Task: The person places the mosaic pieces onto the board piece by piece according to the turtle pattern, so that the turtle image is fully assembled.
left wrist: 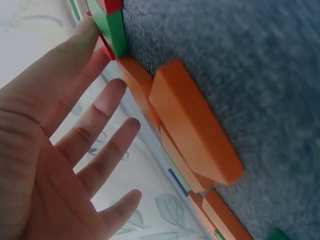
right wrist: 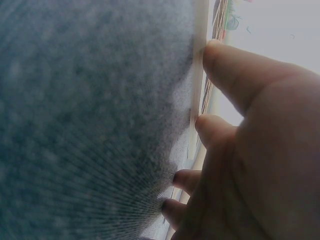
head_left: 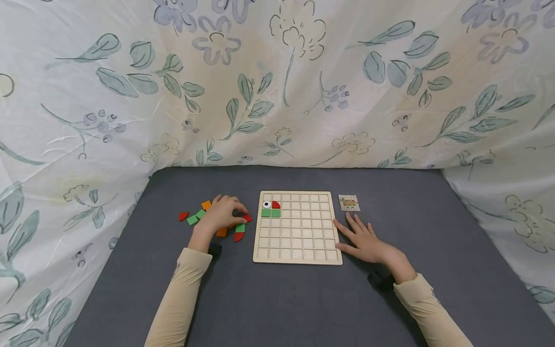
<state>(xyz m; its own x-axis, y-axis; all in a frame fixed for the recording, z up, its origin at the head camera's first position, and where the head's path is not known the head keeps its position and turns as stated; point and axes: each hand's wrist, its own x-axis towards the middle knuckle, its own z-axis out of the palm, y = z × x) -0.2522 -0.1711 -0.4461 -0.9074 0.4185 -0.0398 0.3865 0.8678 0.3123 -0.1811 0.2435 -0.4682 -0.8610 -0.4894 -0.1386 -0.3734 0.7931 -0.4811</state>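
Observation:
In the head view my left hand (head_left: pixel 223 213) is over a loose group of coloured pieces left of the board. Its thumb and index finger pinch a red quarter-round piece (head_left: pixel 247 218), with the other fingers spread in the left wrist view. Close by lie a green square (head_left: pixel 240 228), another red quarter-round (head_left: pixel 239 236) and orange pieces (left wrist: pixel 195 122). My right hand (head_left: pixel 366 241) rests with fingers spread, its fingertips touching the right edge of the wooden grid board (head_left: pixel 299 241). An eye piece (head_left: pixel 267 205), a red quarter-round (head_left: pixel 276 205) and two green squares (head_left: pixel 270 213) sit in the board's upper-left cells.
A small picture card (head_left: pixel 349 203) lies right of the board's upper corner. Farther left are a red piece (head_left: pixel 184 216), green squares (head_left: pixel 196 217) and an orange piece (head_left: pixel 206 205). Dark grey cloth (head_left: pixel 295 303) covers the table; a floral curtain (head_left: pixel 277 96) hangs behind it.

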